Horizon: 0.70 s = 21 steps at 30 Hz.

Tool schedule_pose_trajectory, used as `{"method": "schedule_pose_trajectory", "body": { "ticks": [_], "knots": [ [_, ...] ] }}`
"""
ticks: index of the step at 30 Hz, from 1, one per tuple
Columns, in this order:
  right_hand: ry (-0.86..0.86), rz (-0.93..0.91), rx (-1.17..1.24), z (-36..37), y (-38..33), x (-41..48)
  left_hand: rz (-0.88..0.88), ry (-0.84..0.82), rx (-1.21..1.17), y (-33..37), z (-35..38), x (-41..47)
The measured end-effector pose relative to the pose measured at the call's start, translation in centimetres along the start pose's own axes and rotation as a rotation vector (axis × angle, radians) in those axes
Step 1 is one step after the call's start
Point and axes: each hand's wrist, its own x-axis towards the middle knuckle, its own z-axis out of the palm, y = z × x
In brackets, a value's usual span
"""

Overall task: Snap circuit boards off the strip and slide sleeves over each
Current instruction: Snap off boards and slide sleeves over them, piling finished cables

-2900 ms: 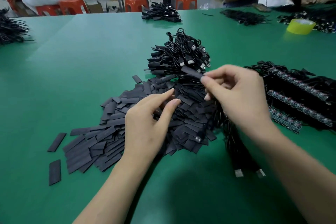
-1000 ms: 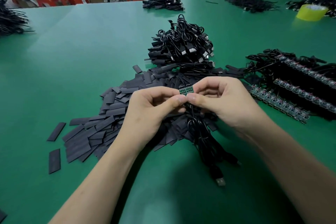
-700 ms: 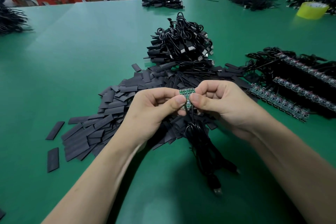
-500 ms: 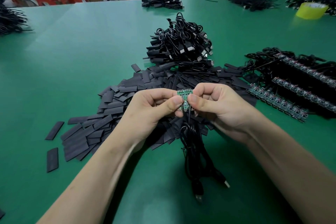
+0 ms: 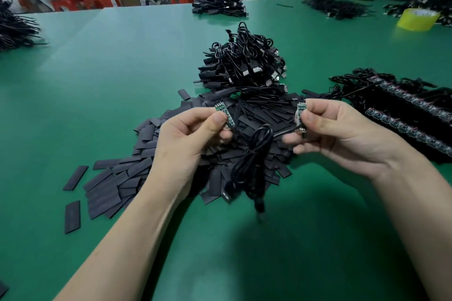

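My left hand point(image 5: 186, 139) pinches a small green circuit board point(image 5: 223, 113) between thumb and fingers. My right hand point(image 5: 342, 132) pinches a second green board point(image 5: 300, 111), held edge-on. The two boards are apart, roughly a hand's width from each other. Black cables point(image 5: 254, 154) hang from the boards in a bundle between my hands, ending in USB plugs just above the table. Under my hands lies a heap of flat black sleeves point(image 5: 117, 178). Strips of joined boards point(image 5: 411, 129) with their cables lie at the right.
A pile of black USB cables point(image 5: 244, 63) sits behind the sleeves on the green table point(image 5: 97, 68). More cable bundles lie at the far left point(image 5: 14, 29) and far edge point(image 5: 220, 6). A yellow tape roll point(image 5: 418, 18) stands far right. People work at the far side.
Both hands held a joined pair of boards together at the centre; now the hands have pulled apart, each holding one separated board, and the hanging cables have swung up.
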Motion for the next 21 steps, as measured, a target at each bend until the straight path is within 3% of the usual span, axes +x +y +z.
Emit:
{"method": "schedule_pose_trajectory", "body": {
  "ticks": [3,10,15,16,19,21],
  "knots": [
    [-0.022,-0.068,0.116,0.5,0.1,-0.1,0.038,0.077,0.031,-0.2,-0.2,0.1],
    [-0.111,-0.285,0.461,0.4,-1.0,-0.7,0.038,0.086,0.034,0.0,-0.4,0.2],
    [-0.206,-0.186,0.721,-1.8,-2.6,-1.3,0.039,0.027,0.039,0.2,-0.3,0.0],
    [-0.153,-0.197,0.599,-2.3,-2.5,-1.2,0.041,0.016,0.045,0.3,-0.2,0.0],
    [0.198,-0.194,-0.196,-3.1,-1.8,-0.7,0.061,-0.001,0.090,0.3,0.0,0.0],
    [0.299,-0.105,-0.646,-3.2,-0.8,-0.1,0.086,0.014,0.167,0.3,0.0,0.0]
  ]
}}
